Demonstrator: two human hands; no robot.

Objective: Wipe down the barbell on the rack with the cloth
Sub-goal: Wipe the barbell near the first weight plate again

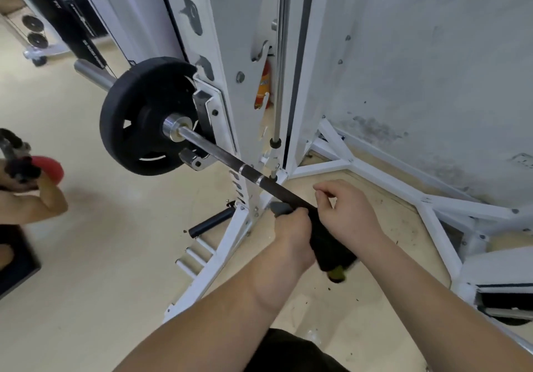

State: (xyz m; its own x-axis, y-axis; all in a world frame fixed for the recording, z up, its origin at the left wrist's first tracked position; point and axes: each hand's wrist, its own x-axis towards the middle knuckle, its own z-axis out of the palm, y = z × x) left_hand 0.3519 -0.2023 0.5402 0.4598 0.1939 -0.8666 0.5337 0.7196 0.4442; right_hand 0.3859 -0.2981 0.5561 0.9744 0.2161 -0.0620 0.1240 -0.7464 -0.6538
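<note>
Currently mid-wipe: the barbell [219,152] sits on the rack [222,54] hooks, its shaft running from the weight plate [138,118] at 10 o'clock down to your hands at 5 o'clock. A dark cloth [328,245] is wrapped over the shaft there. Your left hand [291,233] is clenched round the cloth-covered bar. Your right hand [346,216] lies on the cloth just at its 1 o'clock side, fingers curled; whether it grasps anything cannot be told. Judgement: the bare stretch toward the plate remains to cover, so next slide the cloth toward 10 o'clock under steady squeeze, stopping short of the hook.
</note>
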